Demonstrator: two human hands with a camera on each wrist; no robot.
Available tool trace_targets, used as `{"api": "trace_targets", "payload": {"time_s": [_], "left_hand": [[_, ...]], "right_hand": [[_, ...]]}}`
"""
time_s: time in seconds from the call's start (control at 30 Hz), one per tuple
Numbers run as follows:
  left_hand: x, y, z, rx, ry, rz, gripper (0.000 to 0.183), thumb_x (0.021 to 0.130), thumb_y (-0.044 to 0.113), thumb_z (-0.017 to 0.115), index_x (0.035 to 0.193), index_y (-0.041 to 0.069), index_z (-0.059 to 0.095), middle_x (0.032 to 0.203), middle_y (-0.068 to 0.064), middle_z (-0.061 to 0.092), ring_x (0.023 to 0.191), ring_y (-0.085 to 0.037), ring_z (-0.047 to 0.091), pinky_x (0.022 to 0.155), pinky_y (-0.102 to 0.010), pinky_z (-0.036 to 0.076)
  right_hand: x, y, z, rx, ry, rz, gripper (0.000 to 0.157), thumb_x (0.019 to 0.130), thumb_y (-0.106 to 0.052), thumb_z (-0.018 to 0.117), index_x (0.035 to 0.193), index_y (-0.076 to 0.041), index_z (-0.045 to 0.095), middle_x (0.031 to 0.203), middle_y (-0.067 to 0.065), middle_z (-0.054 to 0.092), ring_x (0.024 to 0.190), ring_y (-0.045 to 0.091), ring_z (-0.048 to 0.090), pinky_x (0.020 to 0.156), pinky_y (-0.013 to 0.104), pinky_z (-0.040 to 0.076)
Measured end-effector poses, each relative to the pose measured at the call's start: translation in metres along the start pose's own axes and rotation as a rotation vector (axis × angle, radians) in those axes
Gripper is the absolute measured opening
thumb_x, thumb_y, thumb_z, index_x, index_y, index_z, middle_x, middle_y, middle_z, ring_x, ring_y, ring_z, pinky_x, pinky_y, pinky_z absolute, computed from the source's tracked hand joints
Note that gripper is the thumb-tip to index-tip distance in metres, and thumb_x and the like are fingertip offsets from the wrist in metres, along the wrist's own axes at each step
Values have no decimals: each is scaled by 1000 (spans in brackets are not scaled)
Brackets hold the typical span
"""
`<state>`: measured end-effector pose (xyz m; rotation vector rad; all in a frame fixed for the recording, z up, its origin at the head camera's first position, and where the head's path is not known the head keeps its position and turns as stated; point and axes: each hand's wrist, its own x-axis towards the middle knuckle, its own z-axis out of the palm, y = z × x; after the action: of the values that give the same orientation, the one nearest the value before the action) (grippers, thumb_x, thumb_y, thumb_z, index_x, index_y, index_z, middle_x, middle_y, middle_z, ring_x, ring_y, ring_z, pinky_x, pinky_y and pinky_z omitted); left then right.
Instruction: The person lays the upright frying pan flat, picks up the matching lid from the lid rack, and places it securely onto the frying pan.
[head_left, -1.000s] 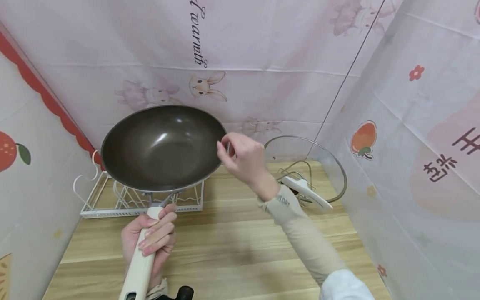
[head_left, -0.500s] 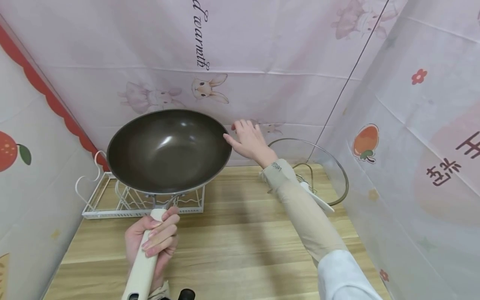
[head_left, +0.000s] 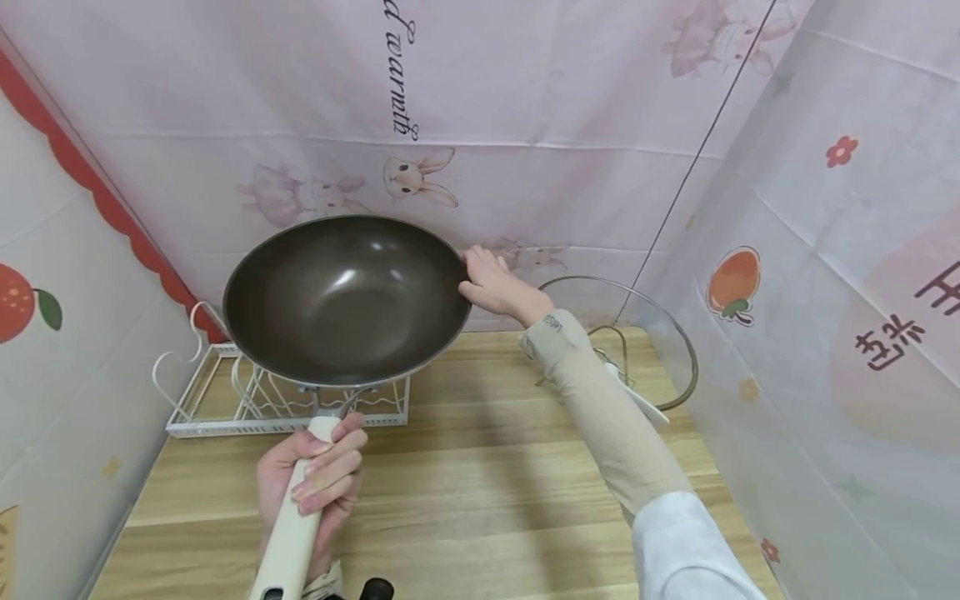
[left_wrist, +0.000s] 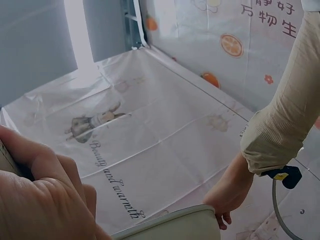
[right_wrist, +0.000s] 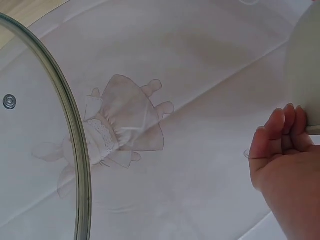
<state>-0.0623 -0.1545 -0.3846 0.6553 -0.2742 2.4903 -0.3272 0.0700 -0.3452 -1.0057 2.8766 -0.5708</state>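
Note:
A dark-lined wok [head_left: 352, 308] with a cream handle is held up above the counter, tilted so its inside faces the camera. My left hand [head_left: 318, 475] wraps round the handle below the bowl. At the bowl's right side my right hand [head_left: 498, 287] grips the rim, thumb at the inner edge and fingers on the outside. The right wrist view shows those fingers [right_wrist: 287, 130] bent against the pale outer wall of the wok [right_wrist: 307, 70]. In the left wrist view the pale outer side of the wok [left_wrist: 175, 225] rises beside the left hand [left_wrist: 45, 195].
Behind and below the wok stands a white wire dish rack [head_left: 292, 425]. To the right, a glass lid [head_left: 686, 350] with a white handle leans upright in a wire stand. Printed sheets cover the walls around the wooden counter [head_left: 465, 483].
My right hand has gone from loosely bent fingers at the rim, through spread fingers, to gripping the rim. The wok and left hand have shifted slightly right.

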Motion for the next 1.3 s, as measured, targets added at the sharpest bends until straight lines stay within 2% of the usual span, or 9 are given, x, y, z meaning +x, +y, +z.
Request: {"api": "trace_targets", "payload": {"time_s": [0.13, 0.33, 0.47, 0.57, 0.73, 0.83, 1.0, 1.3], "left_hand": [[0, 0, 0, 8, 15, -7, 19, 87, -2, 32, 104, 5, 31, 72, 5, 23, 52, -4, 28, 39, -9, 33], [2, 2, 1, 2, 8, -49, 15, 88, -1, 32, 100, 8, 28, 71, 5, 24, 51, -3, 28, 38, -8, 34], [2, 5, 0, 4, -10, -90, 15, 89, 0, 32, 100, 9, 27, 71, 5, 24, 52, -3, 28, 37, -7, 33], [2, 8, 0, 5, -20, -116, 17, 89, 0, 32, 105, 6, 30, 71, 4, 24, 52, -3, 28, 36, -6, 31], [1, 10, -1, 18, -21, -152, 25, 90, 0, 31, 115, 0, 33, 71, 4, 23, 52, -3, 27, 34, -6, 28], [1, 12, -2, 21, -26, -180, 29, 90, 0, 31, 119, -2, 33, 71, 4, 22, 52, -4, 27, 32, -6, 26], [1, 16, -3, 35, -40, -228, 36, 90, 0, 30, 126, -4, 32, 70, 4, 24, 50, -4, 28, 32, -7, 27], [0, 21, -4, 17, -69, -317, 43, 92, 1, 30, 134, -5, 29, 71, 3, 25, 49, -4, 29, 30, -7, 27]], "right_hand": [[-4, 1, -3, 40, 2, -6, 34, 89, -17, 45, 116, 1, 41, 114, 15, 40, 108, 29, 37, 99, 47, 32], [-18, 5, -1, 105, 39, 17, 29, 86, -17, 43, 108, 2, 38, 107, 15, 36, 107, 30, 35, 103, 51, 30], [-30, 10, 4, 143, 113, 11, 30, 84, -17, 43, 105, 3, 39, 106, 16, 37, 107, 31, 36, 101, 52, 31], [-42, 12, 7, 165, 162, 15, 29, 83, -17, 42, 102, 4, 40, 103, 17, 37, 101, 32, 36, 94, 50, 33], [-63, 14, 11, 215, 212, 90, 28, 81, -17, 42, 100, 3, 39, 100, 15, 35, 96, 31, 34, 89, 48, 34], [-75, 14, 14, 244, 252, 129, 29, 81, -17, 43, 102, 3, 40, 100, 15, 37, 97, 31, 35, 91, 48, 35], [-94, 13, 18, 298, 316, 165, 30, 80, -15, 44, 104, 3, 43, 102, 15, 40, 94, 31, 38, 87, 47, 39], [-122, 7, 22, 325, 393, 222, 26, 82, -12, 46, 103, 2, 43, 102, 14, 40, 95, 31, 39, 85, 45, 40]]}}
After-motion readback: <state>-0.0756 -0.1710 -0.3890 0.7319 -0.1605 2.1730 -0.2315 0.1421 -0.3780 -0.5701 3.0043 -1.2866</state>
